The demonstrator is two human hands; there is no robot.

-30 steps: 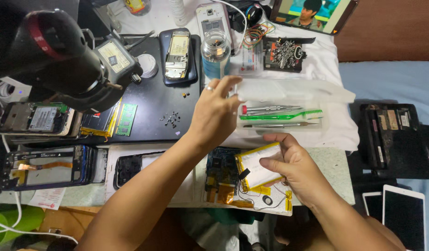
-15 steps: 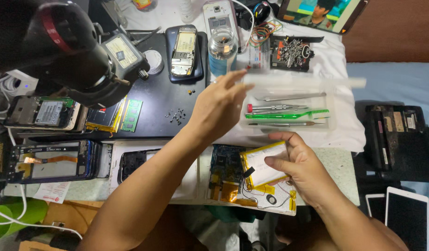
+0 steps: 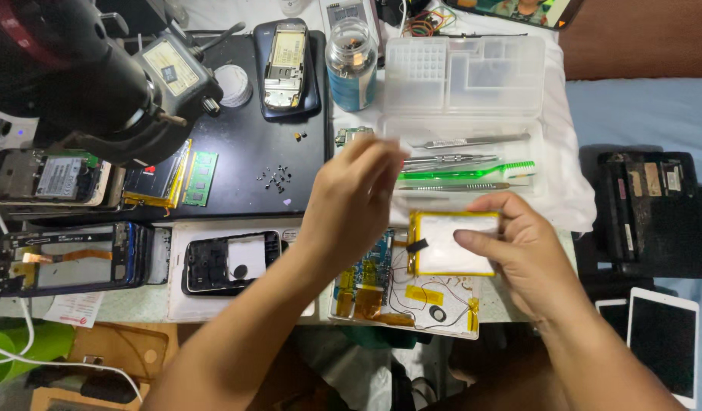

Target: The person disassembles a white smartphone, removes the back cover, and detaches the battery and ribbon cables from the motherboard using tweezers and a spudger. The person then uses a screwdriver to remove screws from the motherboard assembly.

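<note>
Below, right hand [image 3: 518, 251] grip holding flat battery [image 3: 454, 243], left hand [image 3: 351, 202] grip narrow, empty, near tweezers [image 3: 469, 141].

Left hand [image 3: 355, 199] reaches forward, fingers curled; right hand [image 3: 518, 251] grips, thumb extended.

Head camera, steeply down, near workbench [image 3: 305, 312]

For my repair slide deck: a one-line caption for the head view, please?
Left hand reaches toward tools in clear case; right hand presses flat battery on opened device.
</note>
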